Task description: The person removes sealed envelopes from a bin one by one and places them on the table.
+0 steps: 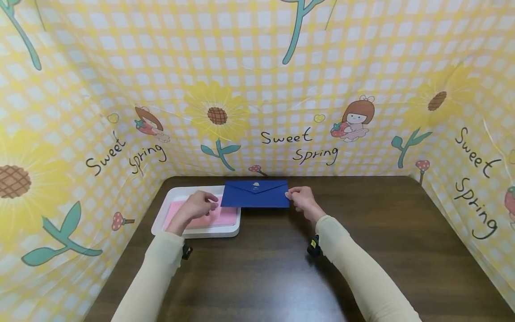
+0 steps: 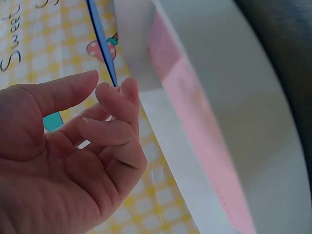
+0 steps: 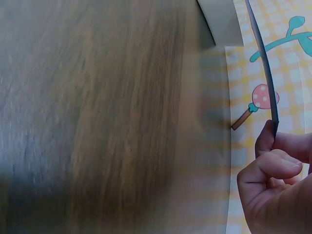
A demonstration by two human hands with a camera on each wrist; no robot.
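Head view: right hand [image 1: 304,201] has the envelope [image 1: 255,199] pinched by one edge, left hand [image 1: 197,207] kinda loose, gripping nothing, over the tray [image 1: 230,232].

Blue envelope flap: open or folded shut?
Folded shut: in the head view, the flap of the blue envelope lies over its body, V-shaped edge showing. Whether sealed, cannot tell.

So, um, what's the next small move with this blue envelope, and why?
Probably closing the left hand gently on the left edge of the blue envelope. The right hand pinches its right edge, while the left thumb stands apart from it in the left wrist view, so a second hold would likely steady it.
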